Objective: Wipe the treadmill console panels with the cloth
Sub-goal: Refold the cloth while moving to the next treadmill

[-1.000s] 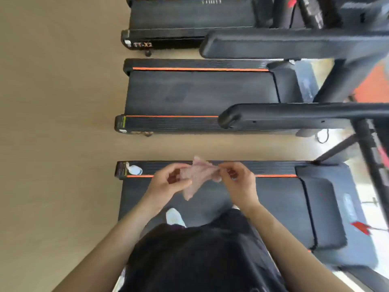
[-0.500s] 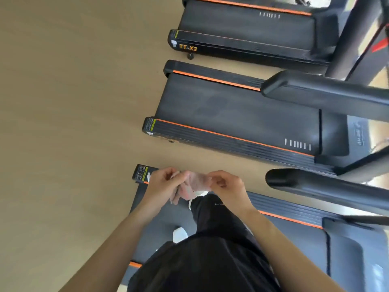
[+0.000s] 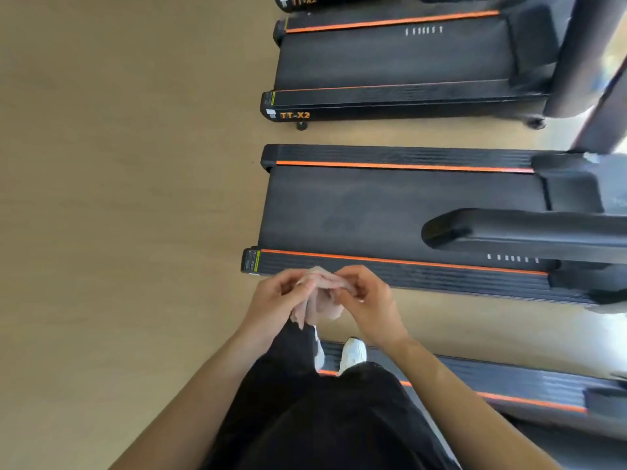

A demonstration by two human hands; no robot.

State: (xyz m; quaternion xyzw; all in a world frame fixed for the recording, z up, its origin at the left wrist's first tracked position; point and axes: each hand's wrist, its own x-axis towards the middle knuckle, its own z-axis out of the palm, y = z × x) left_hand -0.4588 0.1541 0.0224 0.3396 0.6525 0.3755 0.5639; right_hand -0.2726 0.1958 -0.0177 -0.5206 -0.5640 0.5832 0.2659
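- Both hands grip the cloth (image 3: 317, 293): the left hand (image 3: 276, 301) pinches its left side between thumb and fingers, the right hand (image 3: 368, 300) pinches its right side, and the bunched pale pink fabric hangs down between them.
- The cloth is held in the air in front of the body, above the strip of floor (image 3: 118, 198) between two treadmills (it touches no machine).
- Below the hands are dark trousers (image 3: 322, 418) and a white shoe (image 3: 353, 354), which stands on the side rail of the nearest treadmill (image 3: 509, 385), a black deck with an orange stripe running along its edge.
- Just beyond the hands lies the middle treadmill (image 3: 390, 208), black belt with orange stripes on both sides; a black handrail (image 3: 526, 232) reaches over its belt from the right.
- Farther off sits another treadmill (image 3: 390, 59) marked "TT-X2" on its rear corner, with a dark upright at the right edge.
- At the very top edge, a sliver of a fourth deck carries the same lettering.
- No console panel can be made out in this view.
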